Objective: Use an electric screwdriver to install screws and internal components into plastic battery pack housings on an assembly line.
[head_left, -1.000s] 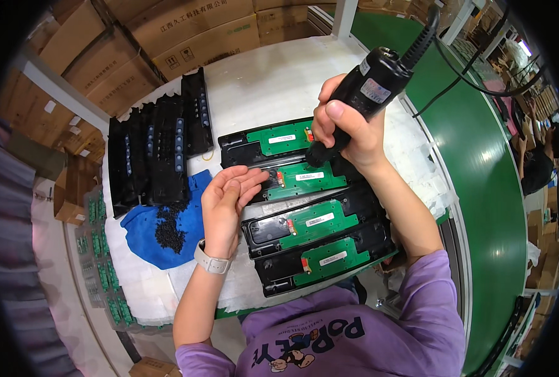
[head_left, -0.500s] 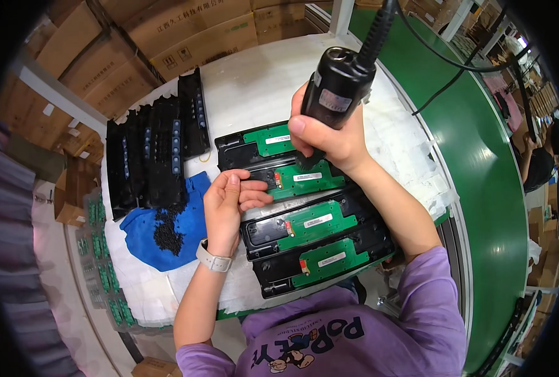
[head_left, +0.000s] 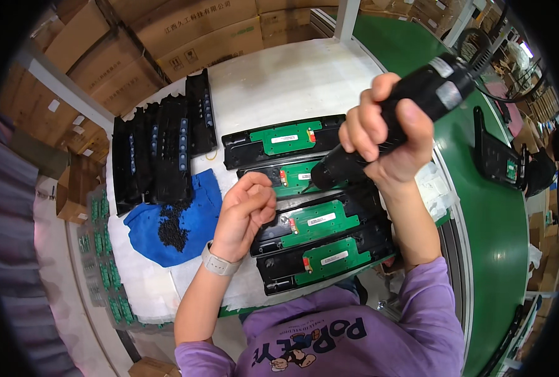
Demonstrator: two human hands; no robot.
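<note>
My right hand (head_left: 392, 129) is wrapped round a black corded electric screwdriver (head_left: 427, 88). The driver lies tilted, its thin bit pointing down and left at the green circuit board (head_left: 295, 178) of the second black panel from the back; whether the tip touches is too small to tell. Beside that panel's left end, my left hand (head_left: 245, 217) has its fingers curled in and the thumb close to the index finger. Anything pinched there is hidden. Further black panels with green boards lie parallel: one behind (head_left: 286, 138), two nearer me (head_left: 323, 218) (head_left: 333, 256).
On the left, a blue cloth (head_left: 198, 235) carries a heap of small black screws (head_left: 174, 229). Behind it stand black housings (head_left: 169, 151) with blue-grey buttons. A green conveyor (head_left: 487, 239) runs along the right, bearing another black panel (head_left: 496, 154). Cardboard boxes (head_left: 210, 38) line the back.
The screwdriver has swung from nearly upright to a slant, its rear end now toward the right. My left fingers have curled in from a more spread pose. A black panel now shows on the conveyor.
</note>
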